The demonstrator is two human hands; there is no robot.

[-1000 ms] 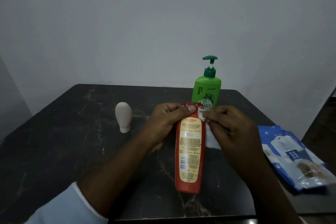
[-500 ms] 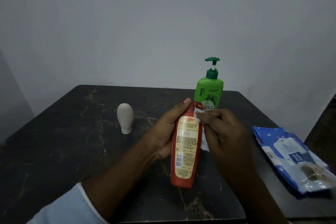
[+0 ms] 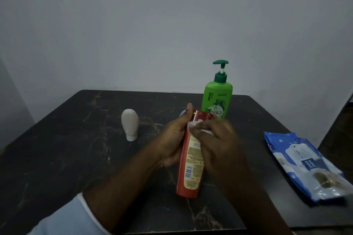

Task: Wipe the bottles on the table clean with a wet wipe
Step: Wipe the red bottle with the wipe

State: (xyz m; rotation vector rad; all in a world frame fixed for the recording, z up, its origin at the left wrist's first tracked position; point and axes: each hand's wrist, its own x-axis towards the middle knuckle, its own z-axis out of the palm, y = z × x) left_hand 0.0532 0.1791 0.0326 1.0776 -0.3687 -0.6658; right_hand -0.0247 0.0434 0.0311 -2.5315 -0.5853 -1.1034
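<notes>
- The dark marbled table (image 3: 76, 158) carries everything; its left part holds only a small cream squeeze bottle (image 3: 129, 125), standing upright on its cap, well apart from the hands. I judge it is parked there to wait its turn or as finished; which, I cannot tell.
- The left hand (image 3: 172, 143) is wrapped round the left side of the red lotion bottle (image 3: 191, 168), thumb stretched up toward the cap end. This grip probably serves to steady the bottle against the rubbing.
- The red lotion bottle is held tilted, cap end away from the person, back label facing up, so that face is open to wiping. Whether its base touches the table I cannot tell.
- The wet wipe (image 3: 193, 125) shows as a white bunch pressed on the bottle just below the cap.
- The right hand (image 3: 219, 145), blurred, has its fingers curled onto the wipe, pinching it to the bottle.
- The green Vatika pump bottle (image 3: 217, 99) stands upright behind the hands, near the far edge.
- The blue wet wipe pack (image 3: 303, 166) lies flat at the right, near the working hand, likely for easy reach.
</notes>
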